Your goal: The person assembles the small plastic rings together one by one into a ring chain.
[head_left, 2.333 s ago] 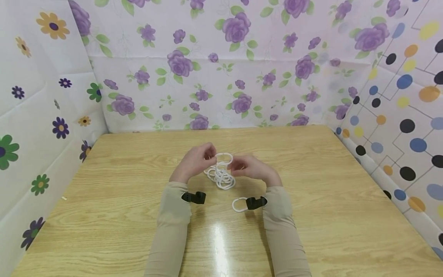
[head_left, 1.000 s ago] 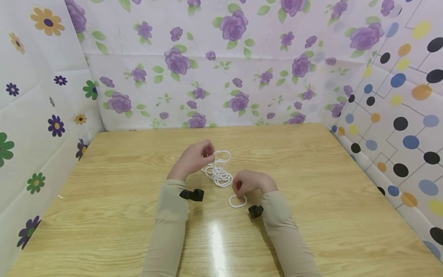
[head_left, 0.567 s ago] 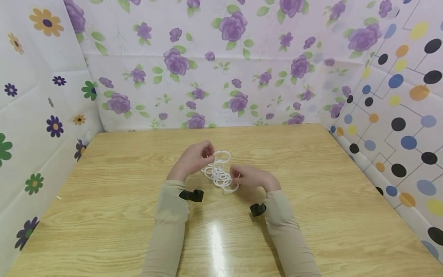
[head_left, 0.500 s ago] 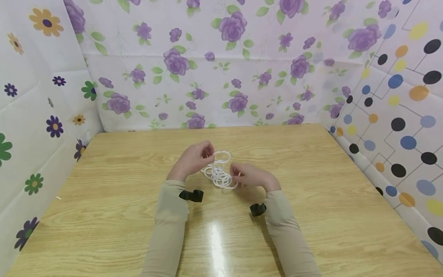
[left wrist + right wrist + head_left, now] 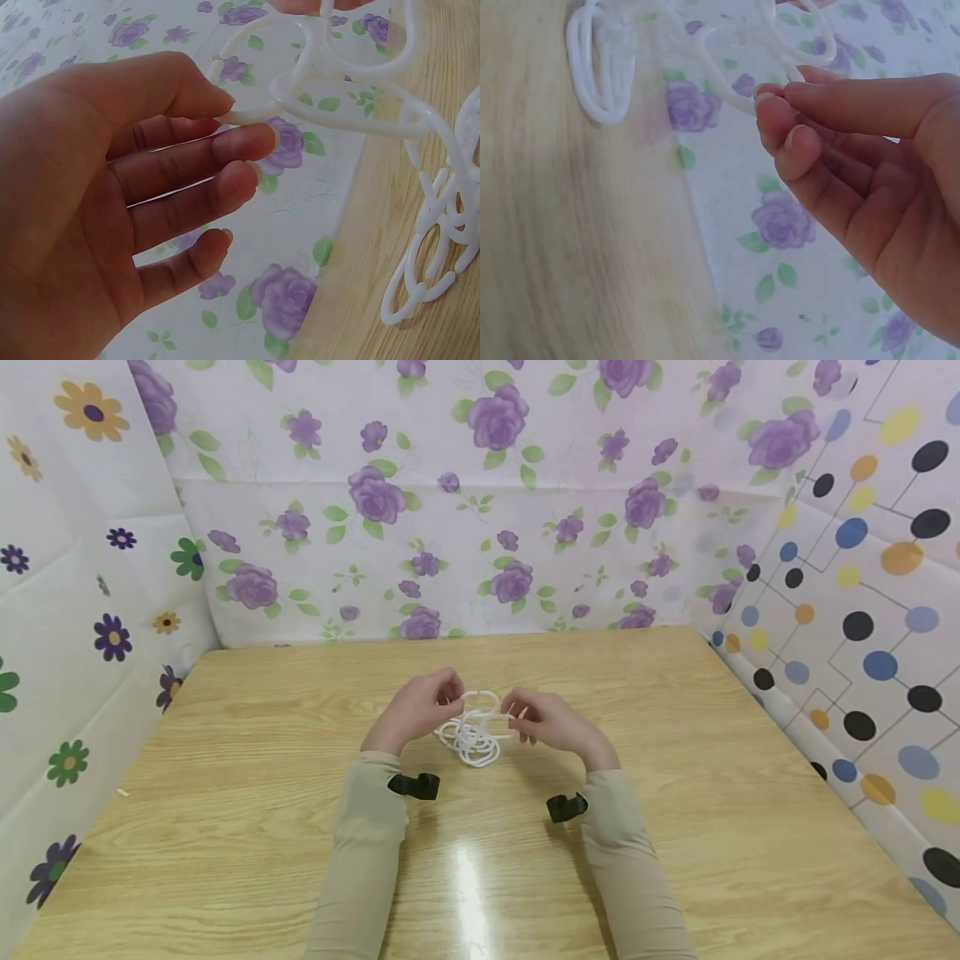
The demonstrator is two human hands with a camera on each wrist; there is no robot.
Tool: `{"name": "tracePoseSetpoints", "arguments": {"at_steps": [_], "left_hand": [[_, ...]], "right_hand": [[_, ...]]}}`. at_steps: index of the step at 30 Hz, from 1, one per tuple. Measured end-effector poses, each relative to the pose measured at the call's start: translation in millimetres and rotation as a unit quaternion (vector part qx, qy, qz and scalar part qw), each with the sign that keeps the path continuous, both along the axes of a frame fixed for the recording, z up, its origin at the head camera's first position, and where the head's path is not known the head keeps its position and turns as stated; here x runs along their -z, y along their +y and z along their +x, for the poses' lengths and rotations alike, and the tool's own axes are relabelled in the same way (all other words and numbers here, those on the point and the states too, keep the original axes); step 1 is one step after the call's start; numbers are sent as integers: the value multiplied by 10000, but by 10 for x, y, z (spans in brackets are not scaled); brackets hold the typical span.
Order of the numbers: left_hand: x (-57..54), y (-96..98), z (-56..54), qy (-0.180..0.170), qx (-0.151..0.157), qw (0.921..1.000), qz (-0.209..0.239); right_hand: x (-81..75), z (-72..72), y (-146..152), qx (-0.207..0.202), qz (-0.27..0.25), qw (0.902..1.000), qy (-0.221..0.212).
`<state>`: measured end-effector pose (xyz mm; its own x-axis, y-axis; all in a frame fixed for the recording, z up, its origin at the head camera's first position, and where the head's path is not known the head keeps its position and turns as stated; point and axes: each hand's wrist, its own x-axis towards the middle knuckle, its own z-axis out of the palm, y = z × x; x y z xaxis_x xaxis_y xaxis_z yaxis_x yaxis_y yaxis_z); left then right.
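Observation:
White plastic oval chain links (image 5: 472,750) lie in a tangled heap at the middle of the table. Between thumb and fingertips my left hand (image 5: 416,706) pinches the end link (image 5: 247,118), lifted and hooked to a further link that runs to the heap. Across from it, my right hand (image 5: 553,720) pinches a single link (image 5: 724,88) beside the left one. In the left wrist view this right-hand link (image 5: 375,71) overlaps the raised links; whether they are hooked together I cannot tell. Fingertips hide part of each pinched link.
The wooden table (image 5: 262,827) is enclosed by a flowered sheet (image 5: 315,560) behind and patterned sheets at both sides. A small white piece (image 5: 123,792) lies at the left table edge. Black wrist cameras (image 5: 567,807) sit on both sleeves.
My right hand reached back to the loose link near the front, picked it up and carried it up to the left hand's link. The left hand stays in place, keeping its pinch.

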<state>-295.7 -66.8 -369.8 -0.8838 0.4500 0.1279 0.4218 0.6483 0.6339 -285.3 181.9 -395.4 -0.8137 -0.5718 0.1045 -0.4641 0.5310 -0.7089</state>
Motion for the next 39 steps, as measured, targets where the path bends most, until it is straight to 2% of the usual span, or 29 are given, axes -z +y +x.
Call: {"name": "tracePoseSetpoints", "arguments": {"at_steps": [7, 12, 17, 29, 39], "left_hand": [[-1, 0, 6, -19, -61, 10000, 17], [30, 13, -3, 19, -26, 10000, 94], [63, 25, -13, 53, 45, 9999, 135], [32, -3, 24, 41, 97, 9998, 166], [0, -115, 29, 124, 172, 9994, 271]], "right_hand": [[-73, 10, 103, -129, 35, 9995, 300], [-151, 37, 171, 104, 89, 9983, 558], [-282, 63, 103, 359, -174, 9970, 660], [-391, -15, -285, 749, -495, 9952, 400], [-318, -51, -425, 901, -718, 9933, 58]]}}
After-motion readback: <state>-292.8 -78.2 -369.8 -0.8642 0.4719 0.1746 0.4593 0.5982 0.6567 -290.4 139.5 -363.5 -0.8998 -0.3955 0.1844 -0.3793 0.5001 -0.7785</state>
